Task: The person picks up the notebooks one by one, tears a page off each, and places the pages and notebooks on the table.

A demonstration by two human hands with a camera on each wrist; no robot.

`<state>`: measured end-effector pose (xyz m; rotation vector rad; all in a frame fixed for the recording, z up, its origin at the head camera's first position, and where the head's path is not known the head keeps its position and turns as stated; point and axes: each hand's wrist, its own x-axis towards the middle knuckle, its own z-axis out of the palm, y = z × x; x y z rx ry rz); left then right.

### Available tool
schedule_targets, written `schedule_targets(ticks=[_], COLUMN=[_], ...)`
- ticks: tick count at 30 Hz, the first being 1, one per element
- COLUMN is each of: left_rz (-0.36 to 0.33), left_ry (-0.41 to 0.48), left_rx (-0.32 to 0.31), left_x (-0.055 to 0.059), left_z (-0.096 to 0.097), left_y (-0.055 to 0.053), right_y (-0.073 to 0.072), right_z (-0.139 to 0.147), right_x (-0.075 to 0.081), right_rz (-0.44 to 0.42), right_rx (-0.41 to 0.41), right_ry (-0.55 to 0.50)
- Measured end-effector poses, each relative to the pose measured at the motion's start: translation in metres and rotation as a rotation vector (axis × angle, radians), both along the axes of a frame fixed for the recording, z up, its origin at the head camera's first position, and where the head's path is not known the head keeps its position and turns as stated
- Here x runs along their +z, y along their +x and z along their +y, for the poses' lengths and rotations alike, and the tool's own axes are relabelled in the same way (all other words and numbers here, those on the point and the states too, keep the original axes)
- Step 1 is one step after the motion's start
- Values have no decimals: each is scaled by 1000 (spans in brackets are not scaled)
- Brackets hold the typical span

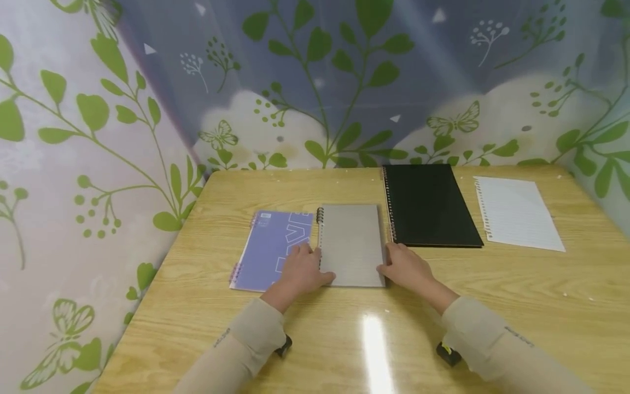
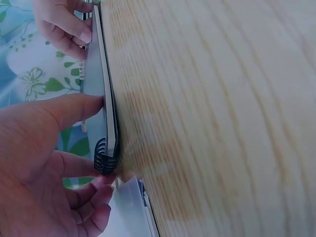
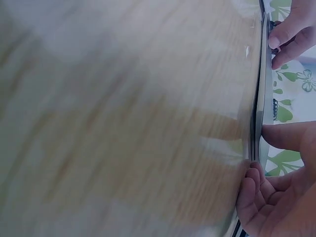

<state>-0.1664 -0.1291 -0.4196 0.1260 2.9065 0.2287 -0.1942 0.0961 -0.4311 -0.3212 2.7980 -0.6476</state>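
Grey notebook (image 1: 351, 241) on table (image 1: 541, 295), centre of head frame. Left hand (image 1: 302, 268) pinches its spiral edge, thumb on cover, fingers curled; right hand (image 1: 407, 267) pinches the opposite edge, fingers likewise curled. Purple notebook (image 1: 266, 241) left of centre; black notebook (image 1: 428, 202) right of centre, higher; white sheet (image 1: 519, 210) toward right edge.

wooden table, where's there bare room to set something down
Bare table shows between the sleeves, in front of the white sheet, and behind the purple notebook and gray notebook. The middle is crowded: the black notebook sits close by, and the left hand and right hand flank the gray one.
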Motion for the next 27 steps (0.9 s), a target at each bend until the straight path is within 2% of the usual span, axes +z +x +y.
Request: schedule_targets(ticks=[3, 6, 11, 14, 18, 22, 27], left_rz=[-1, -5, -6, 12, -8, -100, -136], left_ry=[-1, 23, 116, 200, 356, 526, 609], left_rx=[-6, -6, 24, 9, -49, -54, -34], left_x=[2, 5, 10, 14, 24, 42, 60], left_z=[0, 1, 2, 4, 5, 7, 9], left_y=[-1, -3, -7, -10, -15, -17, -19], right_y=[-1, -2, -3, -1, 6, 13, 19], right_z=[0, 0, 2, 1, -6, -19, -34], right_x=[0, 0, 5, 12, 24, 31, 30], right_rz=[0, -7, -32, 4, 100, 157, 159], right_rx=[-9, -38, -94, -98, -25, 52, 131], right_ry=[-30, -120, -413, -547, -631, -708, -703])
